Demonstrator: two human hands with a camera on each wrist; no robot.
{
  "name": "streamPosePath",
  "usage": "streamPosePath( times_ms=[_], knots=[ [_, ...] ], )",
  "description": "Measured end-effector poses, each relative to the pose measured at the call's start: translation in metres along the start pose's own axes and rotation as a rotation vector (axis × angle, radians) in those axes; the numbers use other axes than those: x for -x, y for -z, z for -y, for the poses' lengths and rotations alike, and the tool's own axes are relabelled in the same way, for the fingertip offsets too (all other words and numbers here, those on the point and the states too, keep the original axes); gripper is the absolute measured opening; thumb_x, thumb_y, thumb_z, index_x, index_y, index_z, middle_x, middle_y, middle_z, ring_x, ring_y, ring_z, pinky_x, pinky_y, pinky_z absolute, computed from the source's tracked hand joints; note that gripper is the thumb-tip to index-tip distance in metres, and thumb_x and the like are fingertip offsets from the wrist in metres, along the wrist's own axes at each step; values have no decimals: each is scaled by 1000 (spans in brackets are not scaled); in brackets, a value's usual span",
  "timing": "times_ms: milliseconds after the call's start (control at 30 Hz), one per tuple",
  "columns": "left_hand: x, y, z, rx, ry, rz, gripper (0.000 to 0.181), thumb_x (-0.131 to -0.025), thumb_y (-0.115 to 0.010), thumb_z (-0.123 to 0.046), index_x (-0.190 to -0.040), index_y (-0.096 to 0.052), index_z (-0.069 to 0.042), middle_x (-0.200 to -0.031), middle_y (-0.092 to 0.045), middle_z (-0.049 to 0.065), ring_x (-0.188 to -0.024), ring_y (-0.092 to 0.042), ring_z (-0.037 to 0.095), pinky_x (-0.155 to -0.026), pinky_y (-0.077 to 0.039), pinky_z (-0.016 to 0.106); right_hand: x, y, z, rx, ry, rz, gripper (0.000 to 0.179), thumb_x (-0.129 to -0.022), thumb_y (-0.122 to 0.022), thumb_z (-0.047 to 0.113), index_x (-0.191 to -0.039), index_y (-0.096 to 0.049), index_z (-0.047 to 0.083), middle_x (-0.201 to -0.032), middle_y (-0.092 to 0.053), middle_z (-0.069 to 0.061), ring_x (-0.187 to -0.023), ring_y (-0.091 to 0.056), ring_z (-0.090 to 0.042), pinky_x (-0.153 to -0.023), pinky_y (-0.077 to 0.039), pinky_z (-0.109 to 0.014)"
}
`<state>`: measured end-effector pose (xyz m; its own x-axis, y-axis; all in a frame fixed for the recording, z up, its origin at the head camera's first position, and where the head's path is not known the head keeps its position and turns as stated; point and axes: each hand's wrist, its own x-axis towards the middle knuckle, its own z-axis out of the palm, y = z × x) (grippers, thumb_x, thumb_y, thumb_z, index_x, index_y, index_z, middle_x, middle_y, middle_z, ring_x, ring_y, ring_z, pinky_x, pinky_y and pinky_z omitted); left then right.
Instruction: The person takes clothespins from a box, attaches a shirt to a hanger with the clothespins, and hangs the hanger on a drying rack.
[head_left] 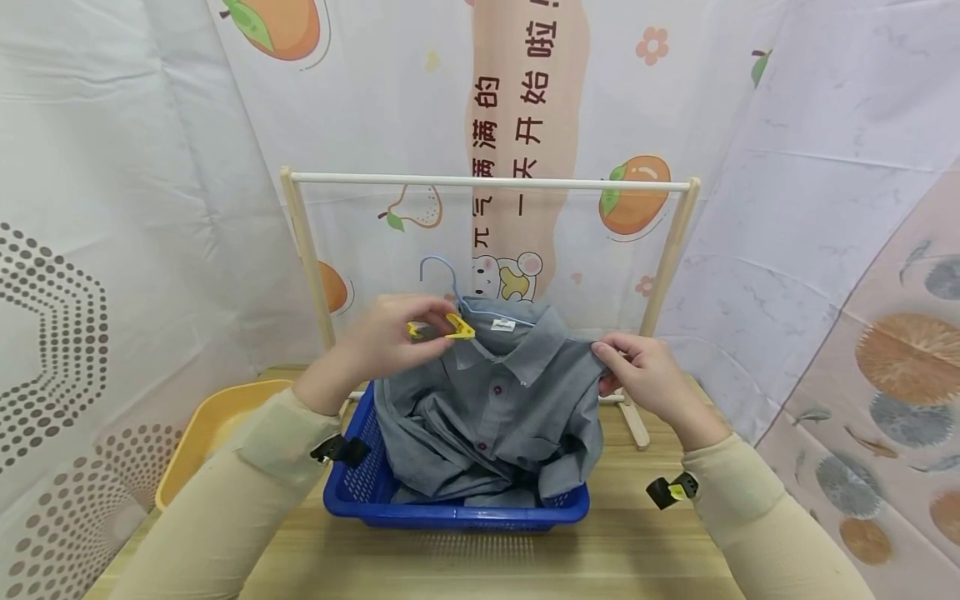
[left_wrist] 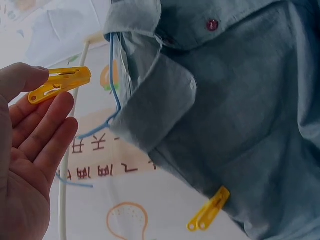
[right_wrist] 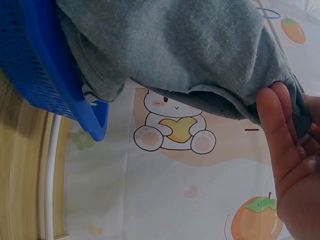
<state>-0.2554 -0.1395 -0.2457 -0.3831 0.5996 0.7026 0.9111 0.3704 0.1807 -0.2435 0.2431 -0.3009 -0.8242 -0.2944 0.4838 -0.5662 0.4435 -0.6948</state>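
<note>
A grey button-up shirt (head_left: pixel 517 408) hangs on a blue wire hanger (head_left: pixel 442 271), its collar upright and its lower part bunched in a blue basket (head_left: pixel 457 517). Between thumb and fingers, my left hand (head_left: pixel 393 337) pinches a yellow clothespin (left_wrist: pixel 62 82) beside the collar. A second yellow clothespin (left_wrist: pixel 210 210) is clipped on the shirt's shoulder at the left, mostly hidden behind that hand in the head view. My right hand (head_left: pixel 648 375) pinches the cloth of the other shoulder, with the fingers (right_wrist: pixel 280 115) against the fabric edge.
Behind the basket stands a clothes rack with wooden posts (head_left: pixel 670 258) and a white bar (head_left: pixel 487 181). A yellow tray (head_left: pixel 195 425) lies on the wooden table (head_left: pixel 630 517) at the left. Printed curtains (head_left: pixel 337 108) enclose the back and sides.
</note>
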Motion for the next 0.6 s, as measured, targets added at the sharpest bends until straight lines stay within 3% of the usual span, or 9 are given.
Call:
streamPosePath(
  times_ms=[600],
  knots=[
    [-33, -30, -16, 79, -51, 41, 26, -87, -77, -8, -112, -71, -3, -95, -75, 4, -83, -72, 17, -53, -51, 23, 0, 0, -2, -6, -9, 2, 22, -106, -59, 20, -100, -73, 3, -74, -70, -7, -59, -71, -21, -60, -60, -33]
  ],
)
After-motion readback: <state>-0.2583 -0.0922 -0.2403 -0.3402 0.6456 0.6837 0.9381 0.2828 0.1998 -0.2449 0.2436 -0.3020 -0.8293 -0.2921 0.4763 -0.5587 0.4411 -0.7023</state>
